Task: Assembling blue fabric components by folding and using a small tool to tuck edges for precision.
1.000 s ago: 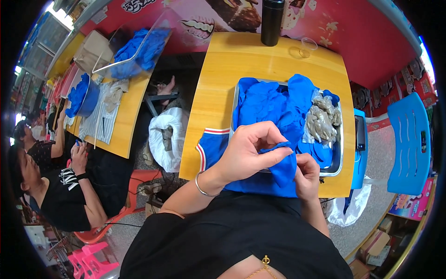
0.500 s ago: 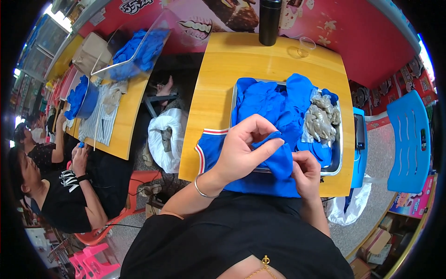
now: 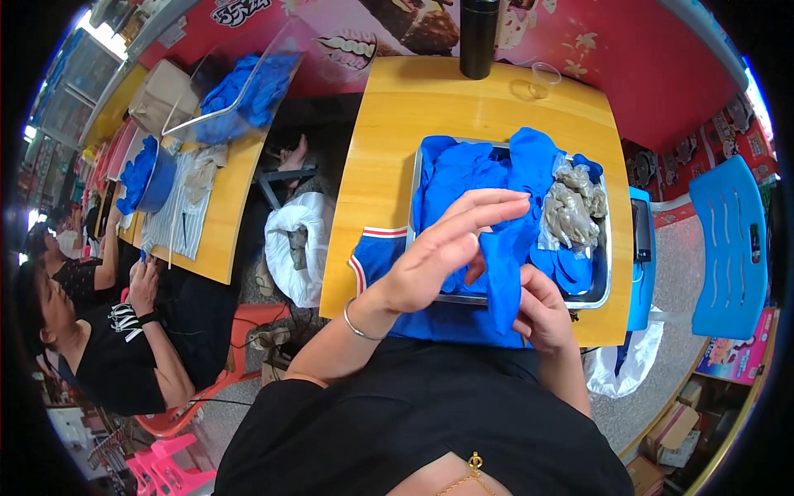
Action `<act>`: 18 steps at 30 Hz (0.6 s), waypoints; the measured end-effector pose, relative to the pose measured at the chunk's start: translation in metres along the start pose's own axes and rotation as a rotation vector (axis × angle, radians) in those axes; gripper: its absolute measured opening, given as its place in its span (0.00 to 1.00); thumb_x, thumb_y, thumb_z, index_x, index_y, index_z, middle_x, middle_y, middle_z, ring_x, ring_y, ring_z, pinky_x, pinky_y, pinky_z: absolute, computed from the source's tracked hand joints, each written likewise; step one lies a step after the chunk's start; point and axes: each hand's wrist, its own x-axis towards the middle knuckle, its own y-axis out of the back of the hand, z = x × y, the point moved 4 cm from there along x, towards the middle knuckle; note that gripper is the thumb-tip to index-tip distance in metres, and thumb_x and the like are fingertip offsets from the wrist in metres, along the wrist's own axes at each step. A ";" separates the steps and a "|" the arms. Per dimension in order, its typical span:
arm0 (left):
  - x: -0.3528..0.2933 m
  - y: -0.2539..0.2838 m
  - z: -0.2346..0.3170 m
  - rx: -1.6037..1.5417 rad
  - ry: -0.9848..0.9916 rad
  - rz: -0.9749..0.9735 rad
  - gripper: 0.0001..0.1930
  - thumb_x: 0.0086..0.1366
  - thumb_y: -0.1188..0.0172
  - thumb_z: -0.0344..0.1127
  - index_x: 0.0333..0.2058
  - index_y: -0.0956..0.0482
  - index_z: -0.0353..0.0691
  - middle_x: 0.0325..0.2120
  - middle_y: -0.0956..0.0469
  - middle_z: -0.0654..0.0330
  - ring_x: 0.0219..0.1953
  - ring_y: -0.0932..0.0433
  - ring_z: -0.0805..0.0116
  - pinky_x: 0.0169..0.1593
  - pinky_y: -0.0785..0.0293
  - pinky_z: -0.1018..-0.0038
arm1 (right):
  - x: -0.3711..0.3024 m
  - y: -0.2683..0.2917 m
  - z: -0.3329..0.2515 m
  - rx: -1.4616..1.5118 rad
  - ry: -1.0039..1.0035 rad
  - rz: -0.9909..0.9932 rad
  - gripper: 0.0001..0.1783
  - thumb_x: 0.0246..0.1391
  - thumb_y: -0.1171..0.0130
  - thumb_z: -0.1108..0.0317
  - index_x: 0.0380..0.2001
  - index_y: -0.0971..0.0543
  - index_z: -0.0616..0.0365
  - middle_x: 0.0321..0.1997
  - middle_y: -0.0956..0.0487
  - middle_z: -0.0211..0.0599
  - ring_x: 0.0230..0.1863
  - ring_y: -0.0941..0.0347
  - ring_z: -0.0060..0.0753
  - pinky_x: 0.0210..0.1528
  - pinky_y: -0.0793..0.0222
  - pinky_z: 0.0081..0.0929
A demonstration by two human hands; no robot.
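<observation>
A small blue fabric piece hangs upright between my hands, over the near edge of a metal tray. My right hand pinches its lower right side. My left hand is beside its upper left, with index finger and thumb stretched out and apart; a bent finger behind the thumb meets or nearly meets the cloth, I cannot tell which. More blue fabric pieces are heaped in the tray. A plastic bag of greyish-brown lumps lies on the tray's right side.
A blue garment with striped trim lies under the tray's left edge. A black bottle and a clear cup stand at the table's far end. A blue chair is at right. Another person works at left, near a white bag.
My left hand has loosened its pinch, and its fingers have straightened toward the upper right. The fabric piece now hangs more upright, with my right hand still on it.
</observation>
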 end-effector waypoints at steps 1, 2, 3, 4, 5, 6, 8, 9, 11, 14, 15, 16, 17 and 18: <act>0.000 0.001 0.000 0.012 -0.042 -0.019 0.19 0.64 0.57 0.29 0.53 0.34 0.34 0.56 0.40 0.56 0.33 0.33 0.77 0.33 0.35 0.82 | -0.001 -0.001 0.004 0.085 -0.065 -0.047 0.06 0.59 0.53 0.68 0.35 0.31 0.58 0.22 0.26 0.34 0.13 0.44 0.12 0.14 0.51 0.11; 0.002 0.005 0.000 0.012 -0.043 -0.018 0.19 0.64 0.57 0.29 0.53 0.34 0.34 0.56 0.40 0.56 0.33 0.33 0.77 0.33 0.35 0.82 | -0.001 -0.003 0.007 0.168 -0.131 -0.094 0.06 0.59 0.53 0.68 0.36 0.31 0.59 0.22 0.27 0.34 0.12 0.44 0.12 0.14 0.53 0.10; 0.005 0.005 0.003 0.154 -0.150 -0.104 0.18 0.64 0.57 0.29 0.52 0.32 0.34 0.54 0.38 0.55 0.35 0.31 0.77 0.34 0.34 0.81 | -0.001 -0.003 0.007 0.167 -0.132 -0.094 0.06 0.59 0.53 0.68 0.36 0.31 0.59 0.22 0.27 0.34 0.12 0.44 0.12 0.14 0.53 0.10; 0.006 0.003 0.007 0.297 -0.257 -0.189 0.18 0.63 0.56 0.29 0.51 0.31 0.33 0.52 0.35 0.55 0.36 0.30 0.76 0.36 0.33 0.81 | -0.002 -0.004 0.008 0.216 -0.166 -0.134 0.07 0.60 0.53 0.67 0.36 0.31 0.59 0.22 0.26 0.35 0.12 0.45 0.12 0.13 0.54 0.10; 0.006 0.002 0.006 0.262 -0.262 -0.174 0.16 0.63 0.56 0.29 0.49 0.28 0.33 0.47 0.30 0.55 0.37 0.28 0.75 0.36 0.31 0.80 | -0.002 -0.004 0.010 0.265 -0.198 -0.172 0.08 0.60 0.54 0.66 0.35 0.31 0.59 0.22 0.26 0.36 0.11 0.45 0.12 0.12 0.55 0.10; 0.004 0.001 0.005 0.262 -0.262 -0.176 0.16 0.63 0.56 0.29 0.49 0.28 0.33 0.47 0.30 0.55 0.37 0.28 0.75 0.36 0.31 0.80 | -0.004 -0.002 0.011 0.265 -0.197 -0.171 0.08 0.60 0.54 0.66 0.35 0.31 0.59 0.22 0.26 0.36 0.11 0.45 0.12 0.12 0.55 0.10; 0.001 0.005 -0.001 0.134 -0.099 -0.117 0.19 0.63 0.55 0.36 0.46 0.27 0.29 0.44 0.27 0.47 0.50 0.32 0.61 0.54 0.38 0.68 | -0.007 0.002 0.015 0.311 -0.232 -0.170 0.10 0.60 0.54 0.65 0.39 0.31 0.61 0.22 0.26 0.37 0.09 0.46 0.12 0.11 0.56 0.10; 0.002 0.004 0.000 0.134 -0.100 -0.117 0.19 0.63 0.55 0.36 0.46 0.27 0.29 0.44 0.27 0.47 0.50 0.32 0.61 0.54 0.38 0.68 | -0.009 0.004 0.017 0.311 -0.232 -0.170 0.10 0.60 0.54 0.65 0.39 0.31 0.61 0.22 0.26 0.37 0.09 0.46 0.12 0.11 0.56 0.10; 0.005 0.000 0.003 0.075 -0.100 -0.147 0.16 0.64 0.52 0.38 0.42 0.26 0.30 0.42 0.27 0.48 0.45 0.29 0.63 0.49 0.34 0.71 | -0.011 0.006 0.021 0.314 -0.231 -0.201 0.13 0.59 0.52 0.65 0.42 0.31 0.63 0.21 0.27 0.38 0.09 0.45 0.12 0.10 0.56 0.09; 0.005 0.001 0.000 -0.067 -0.045 -0.174 0.10 0.62 0.46 0.32 0.38 0.25 0.31 0.39 0.26 0.51 0.40 0.27 0.66 0.41 0.31 0.76 | -0.007 -0.002 0.017 0.373 -0.246 -0.275 0.16 0.57 0.50 0.65 0.44 0.31 0.65 0.20 0.28 0.36 0.09 0.44 0.12 0.10 0.55 0.10; 0.005 0.001 -0.003 -0.067 -0.047 -0.173 0.10 0.62 0.46 0.32 0.38 0.25 0.31 0.39 0.26 0.51 0.40 0.27 0.66 0.41 0.31 0.76 | -0.009 0.003 0.022 0.314 -0.223 -0.246 0.15 0.55 0.48 0.65 0.42 0.30 0.66 0.21 0.28 0.35 0.11 0.43 0.13 0.11 0.54 0.11; 0.005 0.003 -0.004 0.033 -0.102 -0.099 0.07 0.59 0.44 0.28 0.36 0.24 0.34 0.35 0.26 0.57 0.34 0.29 0.74 0.35 0.33 0.80 | -0.008 0.001 0.021 0.313 -0.224 -0.247 0.15 0.55 0.48 0.65 0.42 0.30 0.66 0.21 0.28 0.35 0.11 0.43 0.13 0.11 0.54 0.11; 0.005 0.005 -0.004 0.132 -0.155 -0.024 0.07 0.56 0.42 0.23 0.35 0.23 0.36 0.31 0.26 0.63 0.28 0.30 0.81 0.29 0.35 0.85 | -0.007 0.001 0.017 0.152 -0.133 -0.147 0.15 0.56 0.48 0.65 0.41 0.30 0.65 0.21 0.28 0.35 0.12 0.42 0.13 0.12 0.53 0.11; 0.004 0.004 -0.003 0.132 -0.156 -0.022 0.07 0.56 0.42 0.23 0.35 0.23 0.36 0.31 0.26 0.63 0.28 0.30 0.81 0.29 0.35 0.85 | -0.006 0.003 0.012 -0.008 -0.043 -0.047 0.14 0.56 0.48 0.65 0.41 0.30 0.64 0.22 0.28 0.35 0.13 0.41 0.13 0.13 0.52 0.12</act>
